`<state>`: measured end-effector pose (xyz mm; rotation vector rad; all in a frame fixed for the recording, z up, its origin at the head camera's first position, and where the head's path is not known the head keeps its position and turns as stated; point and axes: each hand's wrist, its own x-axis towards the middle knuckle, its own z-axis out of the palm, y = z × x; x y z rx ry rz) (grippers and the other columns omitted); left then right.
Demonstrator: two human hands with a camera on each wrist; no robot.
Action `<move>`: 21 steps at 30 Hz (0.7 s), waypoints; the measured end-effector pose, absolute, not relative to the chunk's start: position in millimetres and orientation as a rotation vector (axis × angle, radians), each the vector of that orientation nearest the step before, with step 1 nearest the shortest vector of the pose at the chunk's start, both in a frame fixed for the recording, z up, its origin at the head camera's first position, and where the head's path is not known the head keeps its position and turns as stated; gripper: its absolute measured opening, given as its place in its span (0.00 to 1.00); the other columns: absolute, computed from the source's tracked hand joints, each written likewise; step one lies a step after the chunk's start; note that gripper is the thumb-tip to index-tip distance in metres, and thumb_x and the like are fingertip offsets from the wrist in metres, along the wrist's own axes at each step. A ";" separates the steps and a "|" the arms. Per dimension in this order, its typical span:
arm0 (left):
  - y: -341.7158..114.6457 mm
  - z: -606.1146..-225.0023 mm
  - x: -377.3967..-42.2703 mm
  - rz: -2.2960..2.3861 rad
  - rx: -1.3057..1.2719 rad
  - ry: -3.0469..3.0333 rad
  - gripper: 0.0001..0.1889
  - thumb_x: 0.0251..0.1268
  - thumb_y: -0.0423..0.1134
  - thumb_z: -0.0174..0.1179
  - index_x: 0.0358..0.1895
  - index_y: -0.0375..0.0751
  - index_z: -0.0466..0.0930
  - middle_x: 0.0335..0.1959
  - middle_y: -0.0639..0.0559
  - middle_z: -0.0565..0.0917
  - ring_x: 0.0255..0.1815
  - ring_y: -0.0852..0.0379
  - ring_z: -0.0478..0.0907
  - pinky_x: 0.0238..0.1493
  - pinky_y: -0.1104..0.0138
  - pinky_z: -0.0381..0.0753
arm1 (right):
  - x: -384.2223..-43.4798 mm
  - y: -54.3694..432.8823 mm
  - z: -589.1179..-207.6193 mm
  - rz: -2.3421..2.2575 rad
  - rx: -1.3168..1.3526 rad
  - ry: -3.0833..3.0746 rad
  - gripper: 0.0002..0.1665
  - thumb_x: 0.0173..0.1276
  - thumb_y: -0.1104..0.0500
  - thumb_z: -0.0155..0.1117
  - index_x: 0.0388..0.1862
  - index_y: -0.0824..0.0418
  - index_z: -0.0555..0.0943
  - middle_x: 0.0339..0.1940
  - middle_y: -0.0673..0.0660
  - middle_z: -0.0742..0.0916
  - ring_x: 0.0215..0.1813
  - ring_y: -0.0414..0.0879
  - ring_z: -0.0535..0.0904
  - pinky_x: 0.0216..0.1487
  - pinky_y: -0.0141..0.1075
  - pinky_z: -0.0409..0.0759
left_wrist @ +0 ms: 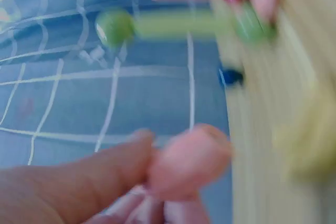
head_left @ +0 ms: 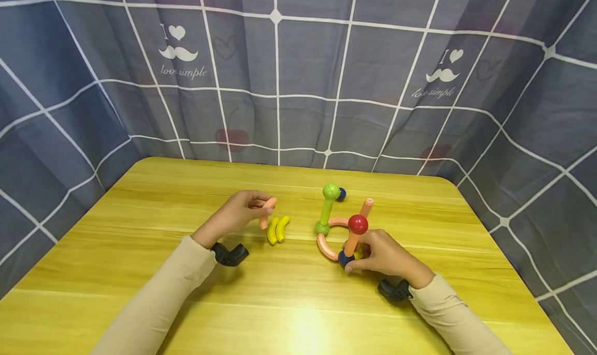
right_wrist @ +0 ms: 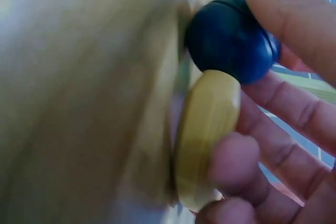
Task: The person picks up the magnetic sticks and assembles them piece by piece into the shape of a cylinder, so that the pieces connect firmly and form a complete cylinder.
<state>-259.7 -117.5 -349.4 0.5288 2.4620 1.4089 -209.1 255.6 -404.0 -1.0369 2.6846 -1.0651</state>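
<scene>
My left hand (head_left: 238,215) pinches a short curved salmon-pink stick (head_left: 264,222) between thumb and fingers, held above the table. At the right, my right hand (head_left: 387,252) grips a dark blue ball (right_wrist: 231,40) at the low corner of a ball-and-stick frame. Touching that ball is a yellow stick (right_wrist: 207,129), with fingers against it. An orange stick (head_left: 352,244) rises from the blue ball to a red ball (head_left: 358,224). Curved pink sticks (head_left: 326,248) join the blue ball to a lower green ball (head_left: 322,228), where a green stick (head_left: 326,211) stands under another green ball (head_left: 331,191).
Two curved yellow sticks (head_left: 282,229) lie side by side between the hands. A second dark blue ball (head_left: 342,194) is behind the frame. One pink stick (head_left: 366,208) slants up at the frame's back right. A grey checked curtain (head_left: 308,122) hangs behind the wooden table (head_left: 280,298).
</scene>
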 end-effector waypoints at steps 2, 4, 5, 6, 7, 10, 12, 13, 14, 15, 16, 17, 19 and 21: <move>-108.2 -350.5 -256.4 1.558 0.539 2.310 0.23 0.83 0.33 0.61 0.71 0.23 0.75 0.62 0.29 0.85 0.67 0.34 0.81 0.70 0.48 0.79 | -210.0 257.2 -403.2 -1.080 -1.028 2.655 0.15 0.62 0.55 0.87 0.44 0.55 0.90 0.27 0.42 0.84 0.26 0.32 0.71 0.27 0.30 0.72; -98.4 -351.8 -252.1 1.661 0.533 2.157 0.23 0.84 0.34 0.60 0.73 0.24 0.72 0.63 0.28 0.84 0.68 0.32 0.80 0.69 0.49 0.80 | -210.8 259.2 -402.3 -1.117 -1.029 2.609 0.16 0.64 0.57 0.85 0.48 0.58 0.90 0.27 0.43 0.83 0.26 0.33 0.72 0.28 0.30 0.72; -93.5 -352.2 -249.9 1.700 0.519 2.095 0.23 0.85 0.34 0.60 0.74 0.25 0.71 0.63 0.28 0.84 0.68 0.32 0.80 0.68 0.49 0.81 | -211.0 259.9 -401.5 -1.149 -1.037 2.582 0.16 0.65 0.58 0.84 0.49 0.59 0.90 0.29 0.45 0.85 0.27 0.33 0.72 0.28 0.31 0.73; -88.6 -352.2 -247.3 1.737 0.502 2.033 0.24 0.85 0.35 0.59 0.75 0.26 0.70 0.63 0.27 0.84 0.68 0.32 0.80 0.68 0.49 0.82 | -211.1 260.5 -400.7 -1.177 -1.052 2.560 0.16 0.67 0.59 0.83 0.51 0.61 0.89 0.30 0.46 0.86 0.27 0.34 0.73 0.28 0.31 0.74; -84.4 -352.2 -244.8 1.768 0.491 1.987 0.24 0.86 0.36 0.59 0.75 0.27 0.69 0.64 0.27 0.84 0.68 0.33 0.81 0.66 0.49 0.83 | -211.4 260.8 -400.0 -1.208 -1.072 2.536 0.16 0.68 0.61 0.82 0.52 0.63 0.89 0.31 0.48 0.87 0.27 0.35 0.73 0.28 0.32 0.74; -71.5 -349.7 -236.9 1.812 0.465 1.926 0.24 0.86 0.39 0.59 0.75 0.29 0.71 0.66 0.29 0.83 0.62 0.40 0.85 0.61 0.52 0.87 | -212.3 260.8 -398.0 -1.300 -1.133 2.470 0.16 0.70 0.65 0.78 0.54 0.67 0.88 0.42 0.55 0.91 0.30 0.37 0.76 0.31 0.33 0.78; -63.0 -348.2 -232.8 1.837 0.465 1.903 0.24 0.86 0.40 0.59 0.73 0.28 0.72 0.66 0.30 0.83 0.58 0.47 0.87 0.60 0.55 0.88 | -212.7 260.5 -397.1 -1.345 -1.172 2.446 0.14 0.71 0.68 0.76 0.54 0.69 0.87 0.44 0.59 0.92 0.32 0.38 0.78 0.33 0.33 0.80; -58.9 -347.7 -231.3 1.851 0.466 1.888 0.23 0.86 0.40 0.58 0.72 0.26 0.73 0.66 0.30 0.83 0.56 0.51 0.87 0.60 0.55 0.87 | -212.8 260.3 -396.6 -1.370 -1.181 2.431 0.14 0.71 0.69 0.76 0.54 0.70 0.87 0.45 0.61 0.92 0.33 0.38 0.79 0.34 0.33 0.81; -54.2 -347.6 -230.4 1.862 0.466 1.876 0.23 0.86 0.39 0.58 0.71 0.25 0.73 0.63 0.31 0.84 0.54 0.53 0.87 0.61 0.54 0.87 | -212.8 260.2 -396.4 -1.394 -1.187 2.414 0.13 0.72 0.70 0.75 0.53 0.70 0.87 0.46 0.63 0.92 0.34 0.38 0.80 0.35 0.33 0.81; -50.0 -347.9 -229.9 1.877 0.465 1.860 0.22 0.86 0.39 0.58 0.70 0.24 0.74 0.61 0.32 0.85 0.52 0.54 0.87 0.62 0.53 0.86 | -212.7 260.2 -396.3 -1.413 -1.195 2.402 0.11 0.72 0.70 0.74 0.51 0.69 0.87 0.47 0.65 0.91 0.36 0.38 0.81 0.36 0.34 0.82; -45.7 -348.3 -229.6 1.891 0.462 1.842 0.21 0.86 0.38 0.58 0.69 0.23 0.74 0.58 0.33 0.87 0.51 0.56 0.87 0.64 0.51 0.85 | -212.5 260.0 -396.2 -1.427 -1.199 2.394 0.09 0.72 0.71 0.73 0.50 0.69 0.87 0.47 0.66 0.91 0.37 0.38 0.83 0.37 0.34 0.83; -41.7 -349.0 -229.7 1.902 0.458 1.827 0.21 0.86 0.37 0.58 0.68 0.23 0.74 0.54 0.35 0.88 0.50 0.57 0.87 0.64 0.50 0.85 | -212.4 259.8 -396.1 -1.435 -1.199 2.391 0.09 0.73 0.72 0.73 0.50 0.69 0.87 0.46 0.65 0.91 0.37 0.38 0.83 0.37 0.34 0.84; -34.3 -350.4 -230.3 1.916 0.456 1.800 0.19 0.86 0.36 0.57 0.66 0.22 0.74 0.46 0.42 0.90 0.48 0.58 0.87 0.66 0.47 0.83 | -212.1 259.9 -396.3 -1.448 -1.186 2.385 0.08 0.74 0.72 0.71 0.50 0.69 0.87 0.45 0.65 0.91 0.38 0.38 0.83 0.37 0.34 0.84; -28.7 -351.0 -230.8 1.925 0.445 1.788 0.18 0.87 0.36 0.57 0.64 0.23 0.75 0.42 0.48 0.90 0.47 0.59 0.87 0.67 0.47 0.82 | -212.0 259.9 -396.6 -1.447 -1.164 2.397 0.08 0.74 0.71 0.71 0.50 0.70 0.87 0.45 0.64 0.91 0.39 0.37 0.83 0.37 0.34 0.84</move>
